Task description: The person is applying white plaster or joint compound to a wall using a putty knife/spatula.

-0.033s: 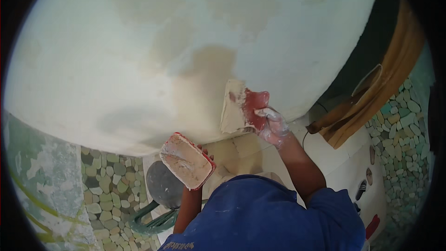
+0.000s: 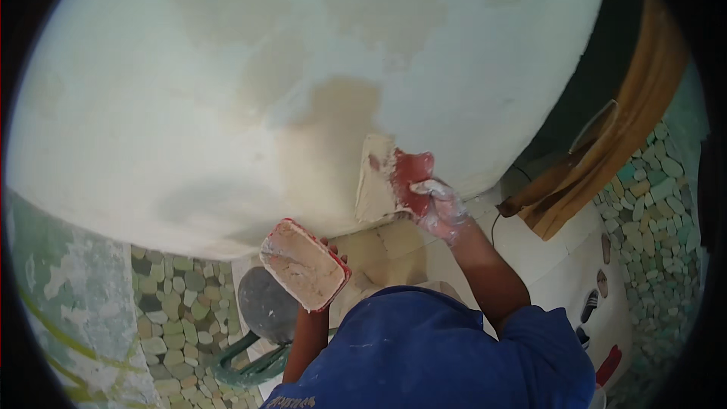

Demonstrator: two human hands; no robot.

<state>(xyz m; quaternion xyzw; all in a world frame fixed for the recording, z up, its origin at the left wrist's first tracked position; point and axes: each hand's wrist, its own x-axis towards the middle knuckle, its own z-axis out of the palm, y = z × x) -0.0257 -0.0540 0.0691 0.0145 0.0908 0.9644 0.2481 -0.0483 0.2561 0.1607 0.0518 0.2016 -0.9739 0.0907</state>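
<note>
My right hand, smeared with white, grips a red putty spreader. A thick layer of beige putty covers the spreader's left side. Its blade is at the lower part of a big pale wall; whether it touches cannot be made out. Several beige patches mark this wall, a darker one just above the spreader. Lower left, my left hand holds a red rectangular tub tilted, with beige putty inside. Most of that hand is hidden under the tub.
A brown cloth hangs at right, with a dark cable near its lower end. A round grey object and a green chair-like frame stand lower left. Footwear lies lower right. Pebble-patterned surfaces flank both sides.
The spreader and my right hand sit slightly lower and further left in the picture, much as the wall's patches have shifted left. Both holds are the same.
</note>
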